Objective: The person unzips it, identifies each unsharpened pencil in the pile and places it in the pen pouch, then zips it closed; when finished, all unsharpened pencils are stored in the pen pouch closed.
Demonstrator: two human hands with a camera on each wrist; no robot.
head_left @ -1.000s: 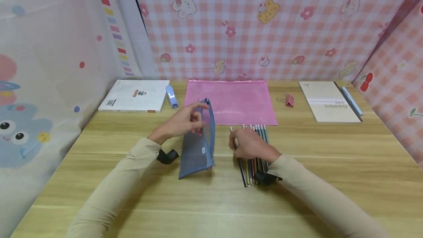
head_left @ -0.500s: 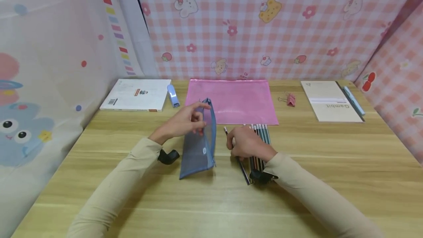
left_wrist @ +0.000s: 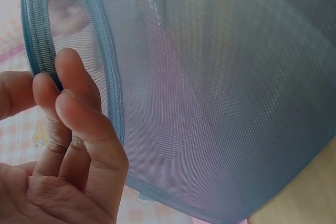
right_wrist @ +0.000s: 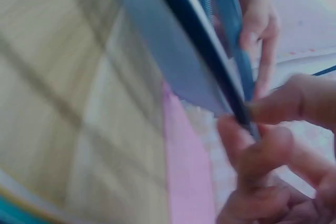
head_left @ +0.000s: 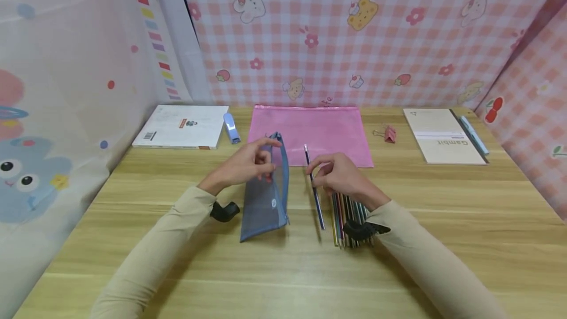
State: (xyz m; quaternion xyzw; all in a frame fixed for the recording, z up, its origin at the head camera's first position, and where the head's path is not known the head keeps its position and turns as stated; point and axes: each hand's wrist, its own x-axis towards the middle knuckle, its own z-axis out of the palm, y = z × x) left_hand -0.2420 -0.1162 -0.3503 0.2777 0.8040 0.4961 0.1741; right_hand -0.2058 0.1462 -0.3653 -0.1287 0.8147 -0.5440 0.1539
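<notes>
Wooden table (head_left: 443, 220): pink folder (head_left: 323, 134), notebook (head_left: 443, 137), pencils (head_left: 347, 215).

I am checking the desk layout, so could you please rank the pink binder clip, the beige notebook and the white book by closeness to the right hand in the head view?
1. Pink binder clip, just beyond the right hand, to its right.
2. Beige notebook, far right.
3. White book, far left.

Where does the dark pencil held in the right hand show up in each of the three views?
Head: the pencil is at centre, pinched by the right hand, right of the blue pouch.
Left wrist: not in it; the pouch mesh fills the frame.
Right wrist: a dark diagonal bar from top centre to the fingers.
Shared landmark: the blue pouch.
</notes>
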